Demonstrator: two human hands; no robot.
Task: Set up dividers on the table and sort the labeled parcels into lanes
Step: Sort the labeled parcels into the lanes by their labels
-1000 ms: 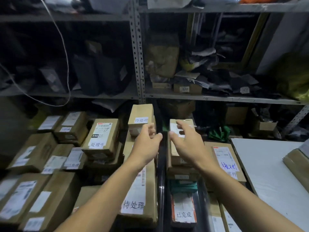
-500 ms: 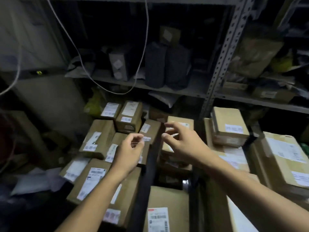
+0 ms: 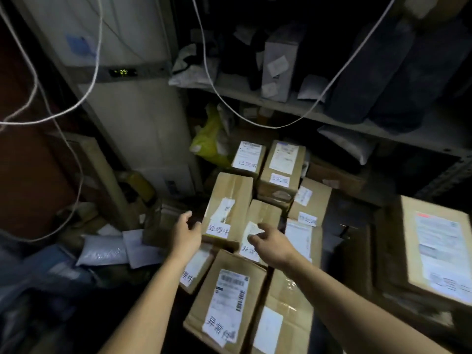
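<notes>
Reaching over a dim pile of labeled parcels, both hands are held open and empty: the left hand (image 3: 187, 235) is beside the left edge of a tall parcel (image 3: 227, 205), the right hand (image 3: 274, 242) is over a smaller parcel (image 3: 260, 226) (its label partly covered). A shelf (image 3: 293, 108) is seen far behind

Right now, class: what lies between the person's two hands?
In the head view, between the left hand and right hand lies the near end of a cardboard parcel, with its handwritten white label.
</notes>
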